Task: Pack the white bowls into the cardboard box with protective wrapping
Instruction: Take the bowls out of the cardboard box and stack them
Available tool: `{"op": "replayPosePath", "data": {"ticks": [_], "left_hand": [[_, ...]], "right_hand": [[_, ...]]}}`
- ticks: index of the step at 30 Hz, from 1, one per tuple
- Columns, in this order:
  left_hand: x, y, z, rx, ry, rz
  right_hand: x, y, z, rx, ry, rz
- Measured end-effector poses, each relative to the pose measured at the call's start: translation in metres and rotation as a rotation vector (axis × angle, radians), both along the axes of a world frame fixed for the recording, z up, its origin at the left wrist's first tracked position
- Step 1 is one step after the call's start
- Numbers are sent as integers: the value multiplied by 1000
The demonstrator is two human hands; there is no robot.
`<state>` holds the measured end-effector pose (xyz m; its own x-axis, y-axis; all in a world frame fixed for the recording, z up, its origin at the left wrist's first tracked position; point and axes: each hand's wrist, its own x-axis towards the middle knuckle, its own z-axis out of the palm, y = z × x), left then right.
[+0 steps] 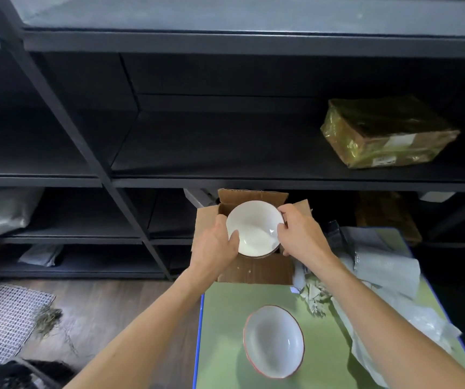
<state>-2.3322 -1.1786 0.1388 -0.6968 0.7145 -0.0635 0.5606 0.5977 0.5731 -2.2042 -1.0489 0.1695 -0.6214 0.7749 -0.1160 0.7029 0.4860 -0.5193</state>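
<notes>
Held bowl: a white bowl, mouth up, sits over the open top of the cardboard box; whether it rests inside or is held just above cannot be told.
Left hand: the left hand grips the bowl's left rim, thumb lying inside the bowl.
Right hand: the right hand pinches the right rim, fingers curled around the edge.
Box: stands at the far end of the green desk, flaps folded outward.
Second bowl: another white bowl with a reddish rim stands upright on the desk, nearer the person, well apart from the box.
Wrapping: crumpled pale sheets lie along the desk's right side, beside the box.
Background: dark shelves hold a taped brown parcel at upper right.
</notes>
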Motion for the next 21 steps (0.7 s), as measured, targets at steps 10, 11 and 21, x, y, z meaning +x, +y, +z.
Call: {"op": "replayPosePath", "data": {"ticks": [10,11,21], "left_hand": [[40,-34,8,42,-12,-39],[46,-40,6,27,-20,-51],[92,-79,-40,-78,-93,-182]], "right_hand": [[53,-29,9,16,-3,-1],[60,-34,8,22,-22,-2],[118,-76,-39,-34,-166,29]]}}
